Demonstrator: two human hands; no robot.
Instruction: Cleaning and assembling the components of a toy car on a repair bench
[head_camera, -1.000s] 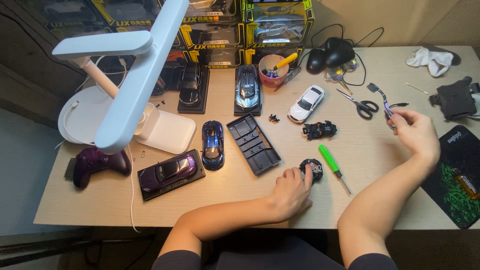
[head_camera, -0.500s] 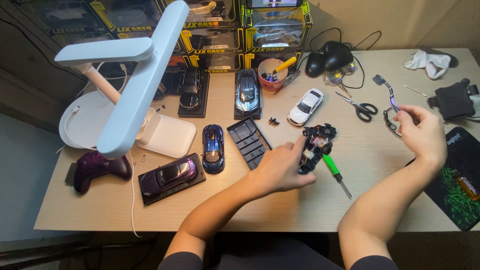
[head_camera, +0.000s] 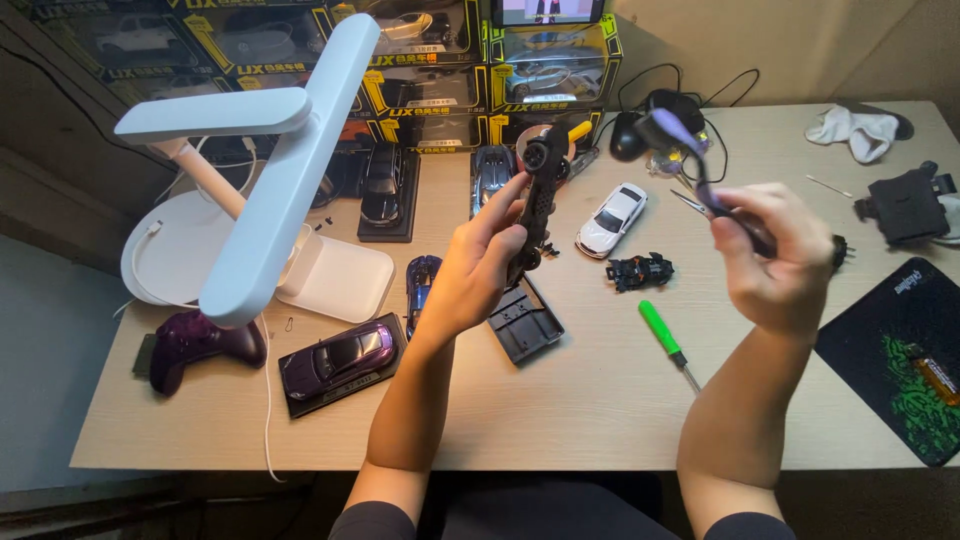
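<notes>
Mid-assembly on a model car: left hand (head_camera: 480, 265) has a black chassis (head_camera: 540, 205) lifted off the table (head_camera: 600, 420), held upright above the table's middle, one wheel end pointing far. Fingers closed round its lower half, thumb on the near side; firm grip. Right hand (head_camera: 770, 260) is raised to about the same level, right of the chassis and apart from it, fingers pinched shut on a thin dark tool (head_camera: 700, 170) with a purplish tip; blurred, so I can't tell what kind. Both forearms come up from the near edge, elbows low, wrists bent inward so the two parts face each other. Looks like the inspect/align step; next move likely calls for bringing the tool tip to the chassis, which needs a steady left hand and fine aim. On the table below: black tray (head_camera: 525, 320) just under the left hand, green screwdriver (head_camera: 665, 340), small black part (head_camera: 640, 270), white car (head_camera: 612, 218). Purple car (head_camera: 340, 358) and lamp (head_camera: 270, 170) sit left.
</notes>
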